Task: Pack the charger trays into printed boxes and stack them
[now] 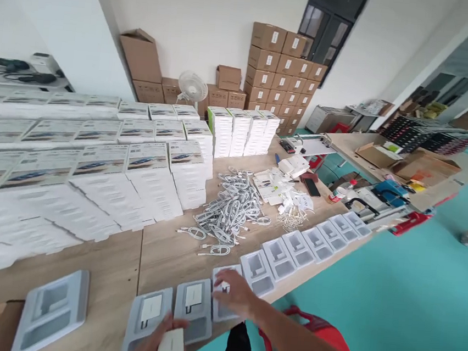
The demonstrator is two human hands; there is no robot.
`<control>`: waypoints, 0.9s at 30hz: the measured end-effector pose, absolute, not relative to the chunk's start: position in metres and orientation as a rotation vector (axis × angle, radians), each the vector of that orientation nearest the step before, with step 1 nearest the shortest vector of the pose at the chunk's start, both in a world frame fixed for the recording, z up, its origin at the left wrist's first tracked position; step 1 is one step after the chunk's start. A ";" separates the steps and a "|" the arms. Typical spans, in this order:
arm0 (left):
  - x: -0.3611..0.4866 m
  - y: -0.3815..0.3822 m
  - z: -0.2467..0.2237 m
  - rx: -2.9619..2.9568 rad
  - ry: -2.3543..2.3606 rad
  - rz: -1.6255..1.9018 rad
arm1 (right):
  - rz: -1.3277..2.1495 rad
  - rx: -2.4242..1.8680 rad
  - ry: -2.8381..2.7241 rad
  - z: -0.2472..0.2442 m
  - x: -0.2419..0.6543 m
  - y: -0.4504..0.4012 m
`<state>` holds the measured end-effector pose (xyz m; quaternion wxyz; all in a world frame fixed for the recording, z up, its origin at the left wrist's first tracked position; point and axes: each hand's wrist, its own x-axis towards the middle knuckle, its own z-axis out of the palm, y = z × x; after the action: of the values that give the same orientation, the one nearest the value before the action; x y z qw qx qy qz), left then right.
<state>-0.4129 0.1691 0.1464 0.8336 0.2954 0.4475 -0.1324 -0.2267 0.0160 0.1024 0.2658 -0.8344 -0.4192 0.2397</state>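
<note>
My left hand, at the bottom edge, is closed around a small white box. Beside it are two grey moulded trays, the left tray and the middle tray, each with a flat white piece in its upper compartment and a dark strip at that piece's lower edge. My right hand is over the third tray, thumb and fingers apart. A bit of white shows between them in that tray's upper compartment; the hand covers the rest.
More grey trays line the table edge to the right; another tray lies at left. Bundled white cables are heaped mid-table. Stacked white printed boxes fill the left. A bottle, a phone and a red stool are rightward.
</note>
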 end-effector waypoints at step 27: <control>-0.230 0.047 0.111 0.635 1.069 -0.326 | 0.728 -2.076 -1.215 0.088 -0.106 -0.071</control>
<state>-0.2296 0.0468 0.1110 0.8006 0.2959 0.4984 -0.1520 -0.1063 -0.0707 0.0885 0.3089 -0.7857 -0.4598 0.2753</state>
